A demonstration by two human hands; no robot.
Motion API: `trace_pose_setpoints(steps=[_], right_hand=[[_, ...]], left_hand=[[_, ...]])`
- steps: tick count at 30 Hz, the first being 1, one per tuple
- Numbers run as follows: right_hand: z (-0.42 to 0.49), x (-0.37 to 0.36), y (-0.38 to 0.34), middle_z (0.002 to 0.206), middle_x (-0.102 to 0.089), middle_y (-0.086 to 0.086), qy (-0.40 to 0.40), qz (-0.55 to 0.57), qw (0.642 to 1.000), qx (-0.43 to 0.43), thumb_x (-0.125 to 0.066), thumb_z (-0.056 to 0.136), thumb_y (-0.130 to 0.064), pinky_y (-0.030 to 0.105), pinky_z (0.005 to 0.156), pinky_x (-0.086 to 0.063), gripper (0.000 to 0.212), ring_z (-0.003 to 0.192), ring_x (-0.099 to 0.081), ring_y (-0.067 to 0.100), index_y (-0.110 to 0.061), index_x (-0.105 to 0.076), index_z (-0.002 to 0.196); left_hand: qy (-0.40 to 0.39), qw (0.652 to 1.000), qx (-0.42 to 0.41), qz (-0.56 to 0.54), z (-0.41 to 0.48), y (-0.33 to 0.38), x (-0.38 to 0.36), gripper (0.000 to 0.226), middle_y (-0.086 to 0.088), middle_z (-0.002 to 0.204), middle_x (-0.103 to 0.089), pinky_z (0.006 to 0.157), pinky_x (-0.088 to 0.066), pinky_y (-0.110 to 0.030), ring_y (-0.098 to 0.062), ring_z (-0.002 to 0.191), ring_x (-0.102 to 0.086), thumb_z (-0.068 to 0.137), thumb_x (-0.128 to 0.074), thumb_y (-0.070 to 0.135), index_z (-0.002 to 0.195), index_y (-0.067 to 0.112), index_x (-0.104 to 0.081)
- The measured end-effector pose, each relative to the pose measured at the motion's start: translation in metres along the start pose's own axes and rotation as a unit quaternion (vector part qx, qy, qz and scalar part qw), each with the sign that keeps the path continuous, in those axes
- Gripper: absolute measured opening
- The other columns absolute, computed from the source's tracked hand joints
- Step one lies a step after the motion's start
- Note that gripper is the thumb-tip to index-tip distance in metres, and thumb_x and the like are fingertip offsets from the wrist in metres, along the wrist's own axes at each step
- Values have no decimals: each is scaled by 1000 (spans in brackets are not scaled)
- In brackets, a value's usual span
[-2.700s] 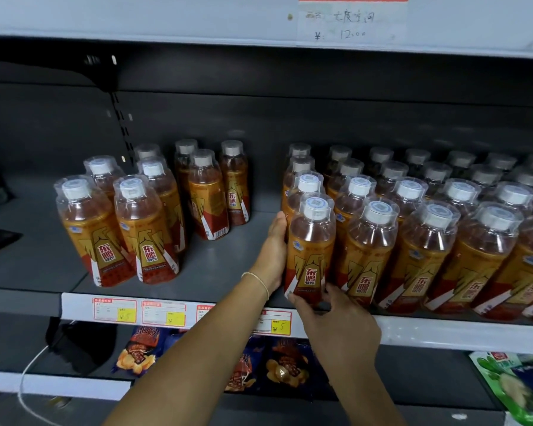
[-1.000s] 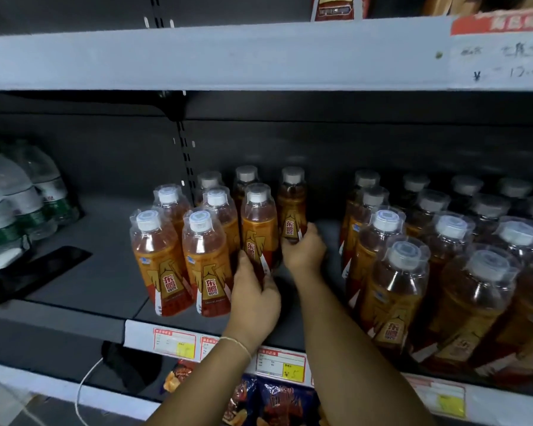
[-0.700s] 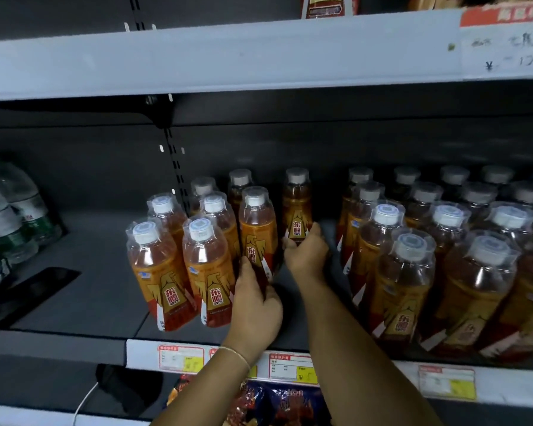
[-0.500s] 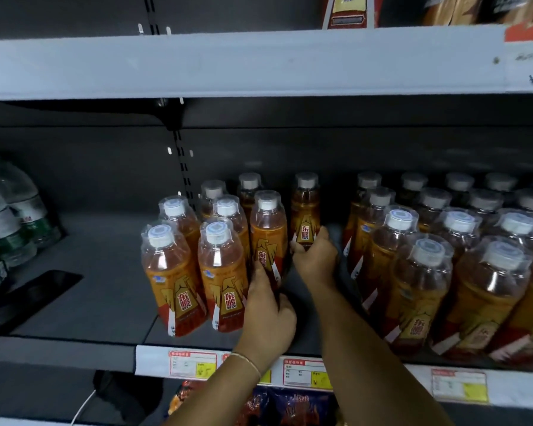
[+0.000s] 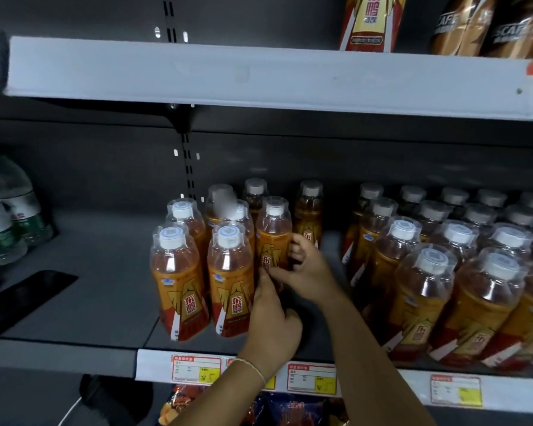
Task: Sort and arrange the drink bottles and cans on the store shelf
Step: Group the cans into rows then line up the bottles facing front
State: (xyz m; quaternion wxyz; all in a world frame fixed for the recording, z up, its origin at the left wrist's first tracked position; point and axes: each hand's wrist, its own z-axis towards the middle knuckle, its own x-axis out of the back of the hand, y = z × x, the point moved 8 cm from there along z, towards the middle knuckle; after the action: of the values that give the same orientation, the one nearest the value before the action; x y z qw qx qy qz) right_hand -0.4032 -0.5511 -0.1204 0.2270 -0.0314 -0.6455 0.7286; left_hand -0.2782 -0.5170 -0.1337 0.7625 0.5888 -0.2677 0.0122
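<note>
- Both the left hand (image 5: 271, 321) and the right hand (image 5: 310, 272) are gripping one orange bottle (image 5: 273, 238), fingers curling round its lower half.
- That bottle is standing upright on the middle of the shelf (image 5: 105, 287), at the right edge of a small cluster (image 5: 179, 272) of matching bottles.
- More rows of bottles (image 5: 428, 287) are standing further right.

A dark grey back panel (image 5: 290, 158) carried a slotted upright (image 5: 189, 167). The grey shelf deck (image 5: 105, 272) sat below a pale upper shelf edge (image 5: 259, 75). Its white front rail (image 5: 154, 364) held price tags (image 5: 311, 378). Lighting was dim.
</note>
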Motion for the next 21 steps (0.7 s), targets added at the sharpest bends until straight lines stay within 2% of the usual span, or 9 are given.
trace_pose_setpoints(steps=[2, 4, 6, 8, 9, 11, 14, 18, 21], right_hand=[[-1, -3, 3, 123, -65, -7, 23, 18, 1000, 0, -85, 73, -10, 40, 102, -51, 69, 117, -60, 9, -29, -51, 130], [-2, -1, 8, 128, -62, -9, 40, 8, 999, -9, -84, 75, -14, 37, 103, -50, 75, 120, -57, 7, -27, -47, 139], [-5, 5, 15, 126, -59, -22, 45, 1, 999, -22, -81, 78, -17, 23, 97, -49, 78, 118, -54, -1, -32, -41, 143], [-10, 15, 19, 110, -54, -41, 51, -15, 998, -23, -78, 82, -19, 6, 81, -41, 74, 108, -51, -14, -47, -39, 138], [-13, 21, 20, 111, -51, -44, 56, -26, 998, -25, -76, 84, -20, 6, 81, -38, 77, 107, -49, -16, -49, -34, 141], [-18, 29, 21, 128, -48, -32, 57, -46, 997, -21, -72, 88, -22, 18, 94, -37, 81, 118, -45, -6, -52, -25, 146], [-21, 34, 22, 137, -49, -21, 52, -54, 997, -11, -66, 93, -19, 33, 107, -38, 82, 127, -45, 2, -54, -17, 149], [-22, 43, 23, 136, -54, -14, 94, -58, 994, -3, -60, 96, -15, 36, 112, -39, 74, 126, -48, 2, -42, -21, 153], [-23, 42, 27, 141, -52, -9, 91, -44, 995, -11, -69, 91, -22, 33, 109, -41, 78, 129, -49, 4, -35, -24, 154]], left_hand=[[-2, 1000, -6, -4, -1, 0, 0, 85, -1, 159, -16, 115, -8, -19, -10, 145, -12, 87, -49, -2, 155, 13, 1], [-3, 1000, -14, -7, -2, 1, 1, 85, 1, 157, -20, 112, -9, -16, -1, 137, -13, 87, -48, -2, 155, 16, -1], [-3, 1000, -14, -4, -2, 0, 1, 83, 2, 155, -23, 111, -9, -16, 3, 131, -12, 88, -49, -1, 155, 16, -4], [-1, 1000, -20, -2, 2, -1, 0, 79, 2, 154, -27, 111, -11, -15, 3, 132, -16, 89, -50, -1, 155, 15, -10], [-6, 1000, -23, 0, 6, 0, -2, 76, 2, 153, -29, 113, -14, -16, 0, 136, -19, 89, -50, 0, 155, 15, -14], [-22, 999, -34, 5, 16, 5, -5, 66, 4, 144, -41, 111, -23, -14, -4, 133, -33, 91, -50, 2, 151, 18, -27], [-29, 998, -42, -26, 33, 13, -9, 48, 20, 112, -55, 83, -30, 5, 6, 105, -51, 91, -51, 3, 130, 31, -51], [-42, 995, -44, -76, 43, 16, -21, 52, 15, 107, -66, 93, -44, -16, 1, 105, -59, 89, -50, -2, 110, 45, -58], [-39, 992, -54, -105, 44, 13, -25, 51, 15, 110, -67, 95, -45, -17, 4, 105, -60, 90, -51, 1, 116, 44, -59]])
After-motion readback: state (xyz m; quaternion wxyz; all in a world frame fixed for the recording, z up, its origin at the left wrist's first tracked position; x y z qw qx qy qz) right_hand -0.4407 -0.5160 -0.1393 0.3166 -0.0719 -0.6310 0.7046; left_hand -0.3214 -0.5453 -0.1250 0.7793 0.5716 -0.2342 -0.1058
